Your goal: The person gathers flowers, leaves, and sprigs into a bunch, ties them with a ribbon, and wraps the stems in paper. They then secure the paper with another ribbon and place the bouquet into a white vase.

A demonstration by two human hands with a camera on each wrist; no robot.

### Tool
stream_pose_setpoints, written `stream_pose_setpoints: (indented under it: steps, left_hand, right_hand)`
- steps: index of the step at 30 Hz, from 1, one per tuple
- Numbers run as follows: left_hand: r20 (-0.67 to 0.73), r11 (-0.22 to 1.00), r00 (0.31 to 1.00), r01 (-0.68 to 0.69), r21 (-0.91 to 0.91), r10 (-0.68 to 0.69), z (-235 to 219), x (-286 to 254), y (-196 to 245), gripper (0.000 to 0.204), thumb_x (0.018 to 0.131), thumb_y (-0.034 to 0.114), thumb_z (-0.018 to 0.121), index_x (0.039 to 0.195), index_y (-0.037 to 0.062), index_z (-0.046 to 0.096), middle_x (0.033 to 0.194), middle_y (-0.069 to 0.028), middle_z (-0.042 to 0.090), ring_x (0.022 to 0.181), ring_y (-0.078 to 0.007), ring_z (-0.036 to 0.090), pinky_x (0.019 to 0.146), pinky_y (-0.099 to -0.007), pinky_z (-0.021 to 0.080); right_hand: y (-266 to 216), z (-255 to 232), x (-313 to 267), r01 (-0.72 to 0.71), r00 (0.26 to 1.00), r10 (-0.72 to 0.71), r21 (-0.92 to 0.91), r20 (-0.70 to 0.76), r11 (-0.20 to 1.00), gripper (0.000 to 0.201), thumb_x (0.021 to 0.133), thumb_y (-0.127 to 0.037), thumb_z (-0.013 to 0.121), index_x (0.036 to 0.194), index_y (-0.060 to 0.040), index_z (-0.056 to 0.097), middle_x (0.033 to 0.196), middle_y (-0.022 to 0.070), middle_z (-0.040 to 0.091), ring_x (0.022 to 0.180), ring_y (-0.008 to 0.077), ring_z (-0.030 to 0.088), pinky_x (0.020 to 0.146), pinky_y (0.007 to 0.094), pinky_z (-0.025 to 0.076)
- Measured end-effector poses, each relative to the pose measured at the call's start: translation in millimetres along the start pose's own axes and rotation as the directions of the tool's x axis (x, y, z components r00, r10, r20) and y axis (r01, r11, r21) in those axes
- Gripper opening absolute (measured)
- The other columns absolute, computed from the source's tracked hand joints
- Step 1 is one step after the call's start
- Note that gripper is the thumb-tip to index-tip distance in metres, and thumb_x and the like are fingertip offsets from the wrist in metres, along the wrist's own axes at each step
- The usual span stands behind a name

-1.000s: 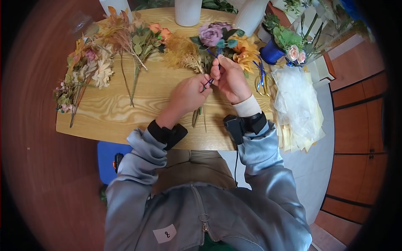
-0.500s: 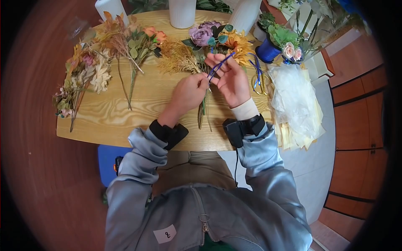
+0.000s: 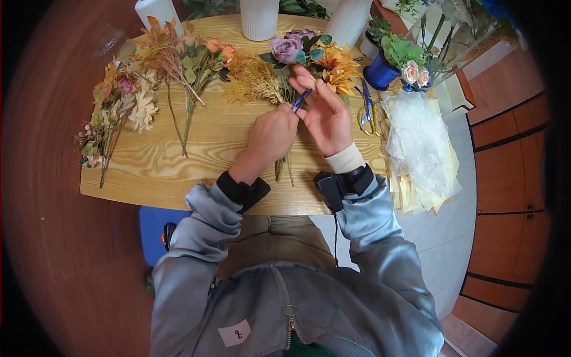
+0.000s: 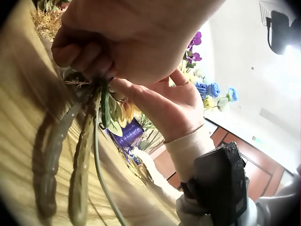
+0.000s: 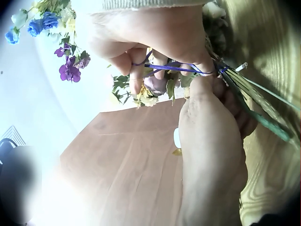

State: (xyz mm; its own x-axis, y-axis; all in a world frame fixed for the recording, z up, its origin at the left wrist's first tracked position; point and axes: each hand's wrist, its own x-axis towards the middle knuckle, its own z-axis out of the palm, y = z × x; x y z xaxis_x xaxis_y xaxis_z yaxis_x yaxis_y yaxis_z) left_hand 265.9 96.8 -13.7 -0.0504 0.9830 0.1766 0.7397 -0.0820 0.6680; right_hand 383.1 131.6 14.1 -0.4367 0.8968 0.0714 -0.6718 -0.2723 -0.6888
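Note:
Curled around a bunch of artificial flower stems (image 4: 85, 160), my left hand (image 3: 272, 132) holds them at the binding point over the table. A narrow blue ribbon (image 5: 171, 68) runs from the stems to my right hand (image 3: 330, 122), looping over its fingers near the thumb. The right palm faces inward, its fingers half bent beside the stems. Beyond the hands lie the blooms: a purple rose (image 3: 286, 50), orange flowers (image 3: 337, 66) and a yellow feathery spray (image 3: 250, 80). Stem ends stick out below the left hand, whose fingertips are partly hidden.
More flower stems (image 3: 189, 119) lie at the left of the wooden table (image 3: 202, 172). White vases (image 3: 259, 21) stand at the back. To the right are a blue ribbon spool (image 3: 380, 72), gold-handled scissors (image 3: 370, 122) and a stack of wrapping sheets (image 3: 419, 143).
My right hand first pinches the ribbon near the blooms, then opens its fingers with the ribbon crossing them, and now turns inward with less ribbon showing. The left hand stays at the stems.

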Motion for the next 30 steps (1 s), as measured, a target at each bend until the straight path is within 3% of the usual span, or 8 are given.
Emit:
stream_pose_setpoints:
  steps: [8, 10, 19, 23, 26, 28, 29, 30]
  left_hand:
    - [0.056, 0.997, 0.998, 0.002, 0.075, -0.006, -6.2, -2.1, 10.0, 0.033, 0.084, 0.027, 0.038, 0.081, -0.0023, 0.051, 0.068, -0.0243, 0.057, 0.066, -0.0392, 0.057, 0.062, -0.0483, 0.044]
    - [0.067, 0.998, 0.998, 0.0, 0.064, -0.005, -9.5, -3.7, 14.4, 0.033, 0.086, 0.026, 0.034, 0.08, -0.0025, 0.049, 0.069, -0.0265, 0.055, 0.066, -0.0418, 0.055, 0.064, -0.0496, 0.041]
    - [0.097, 0.995, 0.995, 0.022, 0.093, -0.031, -9.5, -0.2, 13.0, 0.033, 0.086, 0.026, 0.033, 0.082, -0.0017, 0.05, 0.066, -0.0232, 0.057, 0.064, -0.0396, 0.057, 0.061, -0.0501, 0.043]
    - [0.085, 0.996, 0.996, -0.022, 0.087, 0.014, -8.4, 0.6, 6.1, 0.032, 0.087, 0.025, 0.032, 0.083, -0.0014, 0.05, 0.066, -0.0231, 0.057, 0.064, -0.0397, 0.056, 0.061, -0.0499, 0.042]
    - [0.132, 0.995, 0.991, -0.001, 0.095, -0.011, -10.9, 0.9, 8.4, 0.033, 0.086, 0.024, 0.032, 0.082, -0.0019, 0.051, 0.068, -0.0235, 0.057, 0.066, -0.0399, 0.056, 0.063, -0.0496, 0.042]
    - [0.143, 0.998, 0.989, 0.044, 0.036, -0.049, -12.5, 1.6, 7.9, 0.035, 0.088, 0.025, 0.03, 0.083, -0.0039, 0.048, 0.072, -0.0266, 0.054, 0.071, -0.0439, 0.051, 0.064, -0.0509, 0.037]
    - [0.143, 0.998, 0.989, 0.044, 0.036, -0.049, -12.9, 1.9, 7.1, 0.035, 0.088, 0.025, 0.03, 0.083, -0.0039, 0.048, 0.072, -0.0266, 0.054, 0.071, -0.0439, 0.051, 0.064, -0.0509, 0.037]
    - [0.141, 0.999, 0.989, 0.048, 0.01, -0.049, -13.4, 2.3, 6.1, 0.036, 0.089, 0.026, 0.03, 0.082, -0.0045, 0.049, 0.072, -0.0269, 0.054, 0.072, -0.0438, 0.051, 0.065, -0.0507, 0.037]
  right_hand:
    - [3.4, 1.8, 1.1, 0.023, 0.999, -0.022, -0.026, 0.041, 0.999, 0.033, 0.087, -0.021, 0.045, 0.107, 0.005, 0.052, 0.133, 0.0111, 0.032, 0.122, 0.02, 0.027, 0.094, 0.0375, 0.029]
    - [5.1, -0.1, 3.6, 0.12, 0.989, -0.103, -0.181, 0.102, 0.976, 0.034, 0.087, -0.02, 0.046, 0.106, 0.007, 0.053, 0.133, 0.0142, 0.03, 0.122, 0.0195, 0.027, 0.098, 0.0337, 0.023]
    - [5.2, 12.8, 2.7, 0.095, 0.988, -0.029, -0.442, 0.154, 0.892, 0.031, 0.086, -0.022, 0.048, 0.099, 0.0047, 0.059, 0.133, 0.0083, 0.03, 0.12, 0.0195, 0.028, 0.097, 0.0319, 0.024]
    - [-6.4, 17.4, 5.4, 0.035, 0.998, -0.007, -0.415, 0.069, 0.909, 0.031, 0.086, -0.025, 0.05, 0.097, 0.0012, 0.062, 0.132, 0.0074, 0.032, 0.118, 0.0183, 0.031, 0.093, 0.0318, 0.03]
    - [-22.1, 14.2, 2.9, -0.031, 0.998, -0.003, -0.577, -0.059, 0.816, 0.03, 0.086, -0.027, 0.05, 0.096, -0.0021, 0.063, 0.128, 0.0078, 0.037, 0.112, 0.016, 0.039, 0.084, 0.0292, 0.038]
    - [-27.9, 5.0, 2.3, 0.182, 0.961, -0.267, -0.895, 0.074, 0.408, 0.031, 0.086, -0.029, 0.049, 0.092, -0.0025, 0.064, 0.123, 0.0079, 0.041, 0.103, 0.0132, 0.045, 0.075, 0.0251, 0.041]
    - [-28.0, 2.7, 1.2, 0.228, 0.912, -0.397, -0.933, 0.104, 0.279, 0.026, 0.085, -0.025, 0.051, 0.087, -0.0025, 0.065, 0.11, 0.007, 0.052, 0.086, 0.0094, 0.051, 0.066, 0.0213, 0.041]
    - [-26.8, -3.4, 0.2, 0.227, 0.912, -0.397, -0.933, 0.103, 0.28, 0.026, 0.085, -0.025, 0.051, 0.087, -0.0025, 0.065, 0.11, 0.007, 0.052, 0.086, 0.0094, 0.051, 0.066, 0.0213, 0.041]
